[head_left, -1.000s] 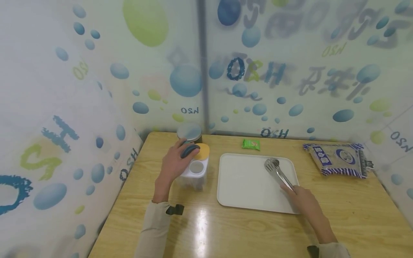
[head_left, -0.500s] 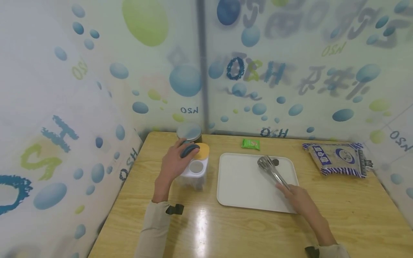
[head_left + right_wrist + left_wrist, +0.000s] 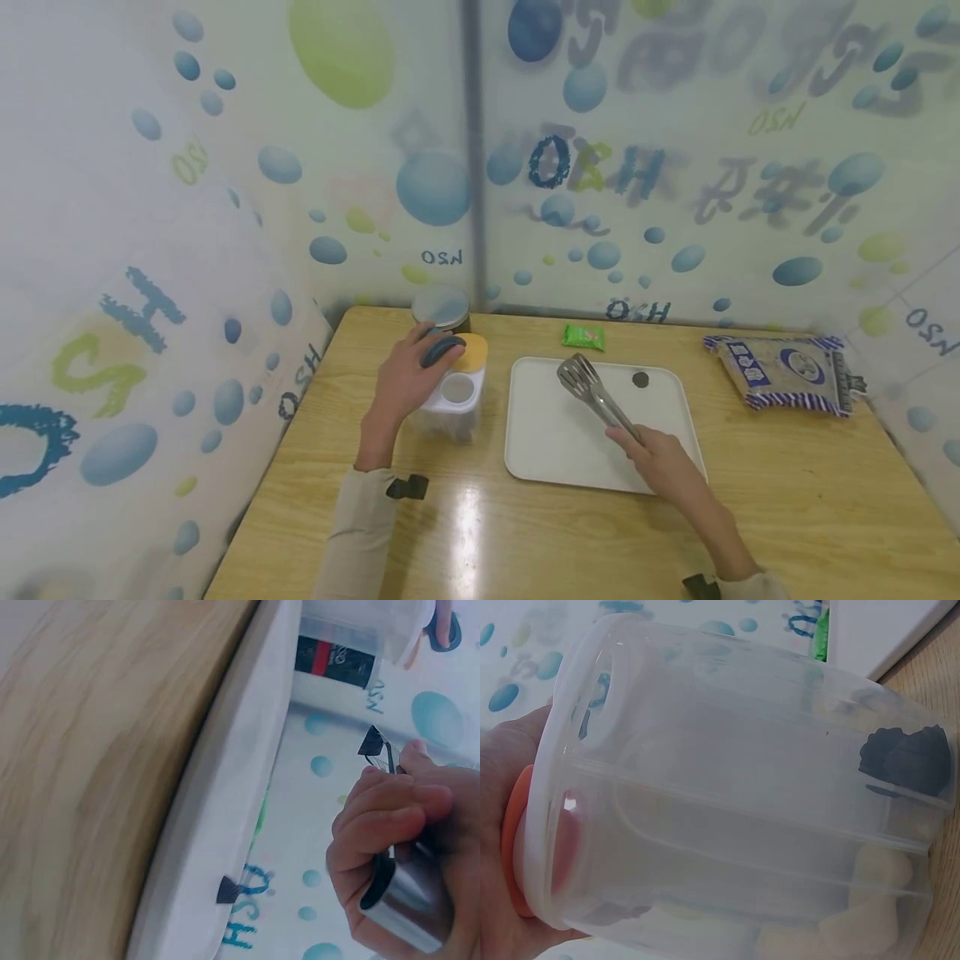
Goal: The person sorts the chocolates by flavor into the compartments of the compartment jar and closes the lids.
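Observation:
My left hand (image 3: pixel 408 371) lies on top of a clear divided storage container (image 3: pixel 453 421), with thumb and fingers around its dark blue cap (image 3: pixel 442 350). A round opening shows in the white lid nearer me. Through the wall in the left wrist view, dark scalloped pieces (image 3: pixel 907 761) and pale chunks (image 3: pixel 866 922) sit in separate compartments. My right hand (image 3: pixel 663 467) grips metal tongs (image 3: pixel 600 396); their slotted heads are over the white tray (image 3: pixel 547 442), with nothing visible between them. On the tray's far right part lies a dark round piece (image 3: pixel 641 379), apart from the tongs.
A lidded canister (image 3: pixel 441 307) stands behind the container, by the wall. Beyond the tray lies a small green packet (image 3: pixel 583 337). To the right is a blue-and-white bag (image 3: pixel 787 372) on the wooden table (image 3: pixel 570 542). Patterned walls close in the back and sides.
My right hand has moved left across the tray with the tongs, away from the dark round piece, which stays on the tray. The left hand keeps its place on the container.

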The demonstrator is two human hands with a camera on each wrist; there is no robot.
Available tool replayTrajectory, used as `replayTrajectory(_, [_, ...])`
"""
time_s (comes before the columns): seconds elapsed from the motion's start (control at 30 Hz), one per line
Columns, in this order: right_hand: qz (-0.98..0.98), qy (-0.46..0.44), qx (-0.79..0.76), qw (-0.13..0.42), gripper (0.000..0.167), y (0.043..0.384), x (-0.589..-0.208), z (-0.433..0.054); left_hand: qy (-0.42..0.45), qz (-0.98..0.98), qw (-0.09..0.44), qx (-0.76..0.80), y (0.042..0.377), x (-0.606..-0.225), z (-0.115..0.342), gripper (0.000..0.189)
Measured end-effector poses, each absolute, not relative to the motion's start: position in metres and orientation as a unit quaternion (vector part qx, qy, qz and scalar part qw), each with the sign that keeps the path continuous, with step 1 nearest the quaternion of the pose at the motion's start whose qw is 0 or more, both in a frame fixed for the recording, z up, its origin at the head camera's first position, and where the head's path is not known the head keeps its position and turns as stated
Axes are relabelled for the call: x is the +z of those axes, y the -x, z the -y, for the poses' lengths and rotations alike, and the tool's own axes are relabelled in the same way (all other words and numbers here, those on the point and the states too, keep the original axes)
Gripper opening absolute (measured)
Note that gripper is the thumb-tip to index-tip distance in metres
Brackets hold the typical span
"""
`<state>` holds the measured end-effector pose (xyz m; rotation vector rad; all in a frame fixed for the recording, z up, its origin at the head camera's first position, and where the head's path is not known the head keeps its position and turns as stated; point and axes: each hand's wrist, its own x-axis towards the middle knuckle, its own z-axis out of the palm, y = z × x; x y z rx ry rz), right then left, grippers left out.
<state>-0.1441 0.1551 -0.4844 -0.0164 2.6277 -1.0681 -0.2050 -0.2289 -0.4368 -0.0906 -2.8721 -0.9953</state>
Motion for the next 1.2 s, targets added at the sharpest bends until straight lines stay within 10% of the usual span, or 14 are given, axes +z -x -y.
replayTrajectory(1.2, [-0.884,0.153,-0.422,0.135,0.042,0.131,-0.468,-0.041,0.033,0.942,0.067,-0.328,0.205,-0.438,0.229,0.065])
